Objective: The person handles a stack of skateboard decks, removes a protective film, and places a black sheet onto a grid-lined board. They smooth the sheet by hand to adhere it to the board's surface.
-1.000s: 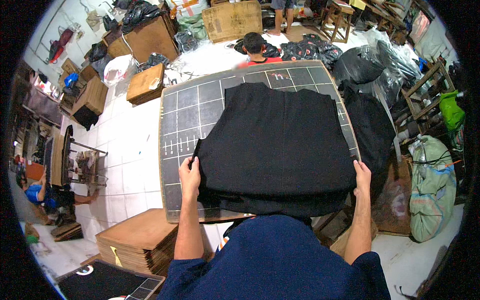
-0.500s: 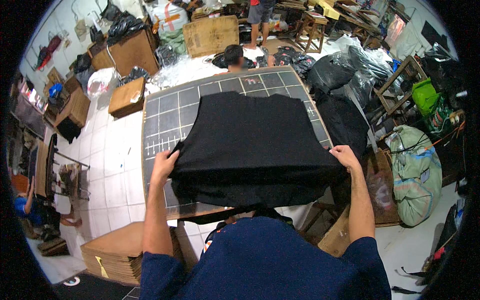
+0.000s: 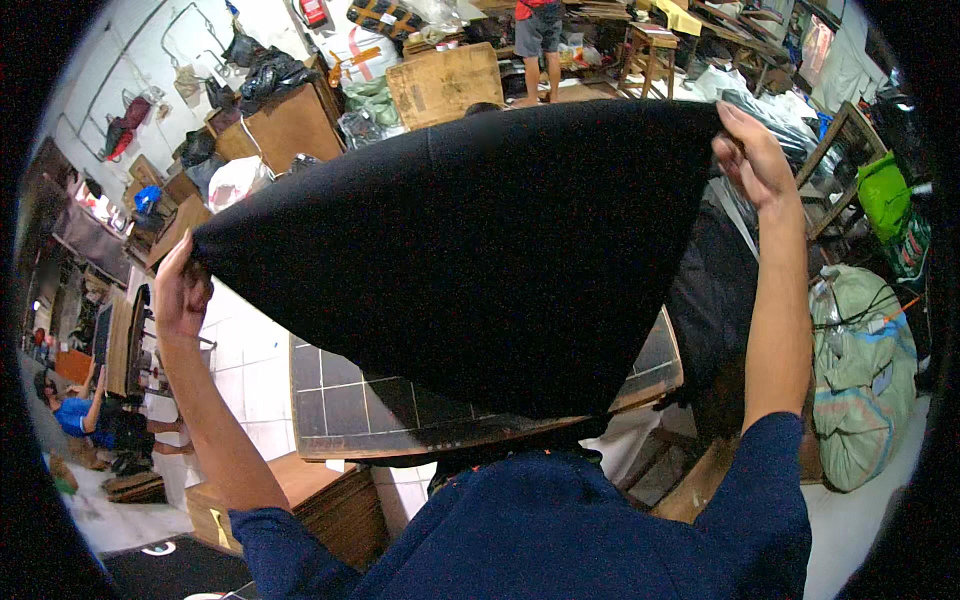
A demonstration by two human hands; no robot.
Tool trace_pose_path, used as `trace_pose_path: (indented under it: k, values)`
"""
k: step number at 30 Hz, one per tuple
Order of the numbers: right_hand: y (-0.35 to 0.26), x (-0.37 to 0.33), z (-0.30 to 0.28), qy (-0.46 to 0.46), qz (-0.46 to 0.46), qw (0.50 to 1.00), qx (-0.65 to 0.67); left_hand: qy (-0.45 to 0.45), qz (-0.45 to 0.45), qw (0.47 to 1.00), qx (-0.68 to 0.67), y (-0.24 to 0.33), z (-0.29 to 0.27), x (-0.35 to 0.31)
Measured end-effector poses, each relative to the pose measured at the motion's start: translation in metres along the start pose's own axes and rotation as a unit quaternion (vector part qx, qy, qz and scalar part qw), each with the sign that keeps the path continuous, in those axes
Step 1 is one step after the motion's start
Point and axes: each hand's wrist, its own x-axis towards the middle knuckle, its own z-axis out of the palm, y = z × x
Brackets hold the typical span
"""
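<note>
A black sleeveless shirt [image 3: 480, 260] is stretched up in front of me, its upper edge pulled taut between my two hands. My left hand [image 3: 183, 290] pinches one corner at the left, with the fingers curled behind the cloth. Higher up at the right, my right hand [image 3: 752, 160] grips the opposite corner. The shirt hangs down in a broad wedge toward the near edge of the dark gridded table [image 3: 345, 395]. Most of the tabletop is hidden behind the cloth.
A stack of brown boards [image 3: 320, 500] stands by the table's near left corner. To the right lies a pale green sack [image 3: 862, 380]. Another person in blue [image 3: 80, 415] is at far left; a person in grey shorts [image 3: 540, 40] stands at the back.
Both hands have risen and spread farther apart, lifting the shirt off the table. It lay flat there with its neckline at the far side; now it hangs stretched.
</note>
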Motion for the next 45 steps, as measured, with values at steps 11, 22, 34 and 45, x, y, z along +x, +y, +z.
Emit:
trace_pose_path:
  k: [11,22,34,45]
  values:
    - [0.017,0.232,0.081,-0.007,-0.132,0.979,0.155,0.029,-0.001,0.995,-0.091,-0.03,0.053,0.21]
    - [0.115,0.261,0.083,-0.04,-0.065,0.98,0.185,0.026,0.117,0.985,-0.126,-0.124,0.031,0.281]
    - [0.324,0.213,0.104,-0.021,0.204,0.972,-0.114,0.069,-0.138,0.983,-0.101,-0.357,0.006,0.213]
    - [0.292,0.043,0.048,-0.057,0.254,0.957,-0.125,0.081,-0.2,0.975,-0.049,-0.323,-0.008,0.053]
